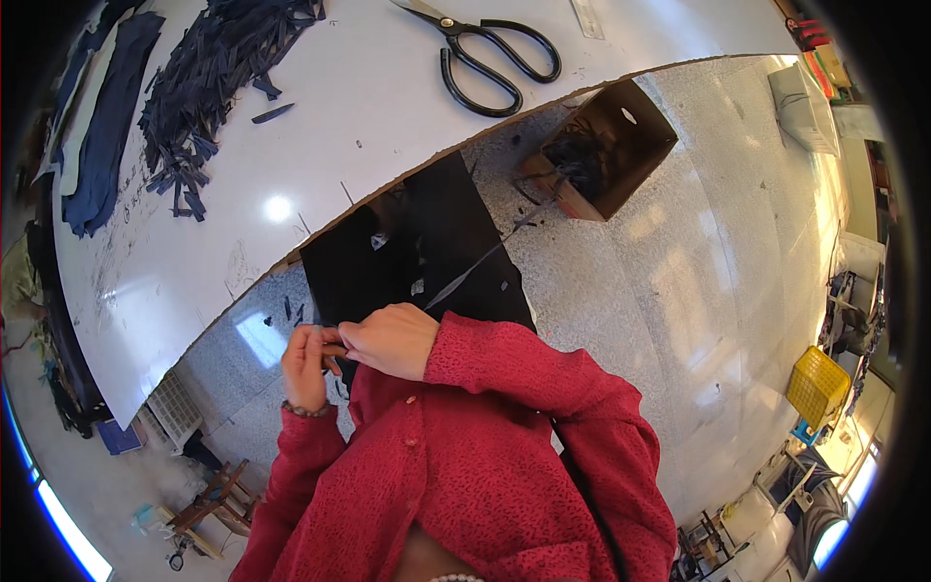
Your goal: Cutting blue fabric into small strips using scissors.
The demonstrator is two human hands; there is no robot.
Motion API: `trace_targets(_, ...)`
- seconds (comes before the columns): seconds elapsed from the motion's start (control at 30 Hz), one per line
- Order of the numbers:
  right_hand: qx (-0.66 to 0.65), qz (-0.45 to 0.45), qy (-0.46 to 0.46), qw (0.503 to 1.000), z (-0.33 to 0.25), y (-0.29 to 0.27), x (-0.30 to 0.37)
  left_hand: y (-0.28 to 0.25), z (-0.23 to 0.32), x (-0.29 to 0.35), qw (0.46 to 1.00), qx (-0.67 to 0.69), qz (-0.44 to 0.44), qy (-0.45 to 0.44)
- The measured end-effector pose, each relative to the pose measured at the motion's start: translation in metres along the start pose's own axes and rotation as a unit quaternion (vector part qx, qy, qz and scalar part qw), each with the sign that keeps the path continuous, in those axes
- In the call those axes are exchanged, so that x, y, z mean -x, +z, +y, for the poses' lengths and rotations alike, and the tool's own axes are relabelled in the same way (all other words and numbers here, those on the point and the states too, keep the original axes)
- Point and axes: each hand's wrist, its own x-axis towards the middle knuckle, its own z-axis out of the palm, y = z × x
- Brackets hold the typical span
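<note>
Holding a thin dark strip (335, 349) between both hands, you stand just below the middle of the frame, close to your red cardigan (456, 456). Your left hand (305, 367) pinches one end with fingers closed tight. Your right hand (388, 339) is curled over the other end, also closed on it. The strip is small and mostly hidden by your fingers, so you cannot see much of it.

It looks like you are working the strip with your fingertips, maybe pulling or smoothing it. The next move likely needs a steady pinch and a gentle pull, so the strip does not slip out.

Just above your hands, a black cloth (427, 242) hangs over the edge of the white table (320, 136). Right of it, on the grey floor (679, 291), sits a brown cardboard box (621, 145) with dark scraps inside.

Farther up, at the top middle of the frame, big black scissors (495, 58) lie on the table. At the upper left is a pile of dark blue strips (213, 78), and beside that a long blue cloth piece (107, 126). Far off at the lower right stands a yellow crate (817, 386).
</note>
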Motion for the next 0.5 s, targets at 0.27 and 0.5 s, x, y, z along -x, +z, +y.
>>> trace_targets(0.27,-0.030,-0.013,0.023,0.999,0.026,-0.009,0.021,-0.112,-0.062,-0.007,0.823,-0.558,0.049,0.090)
trace_targets(0.5,-0.054,-0.045,0.020,0.997,0.032,-0.002,0.019,-0.229,-0.088,0.037,0.769,-0.621,0.152,-0.022)
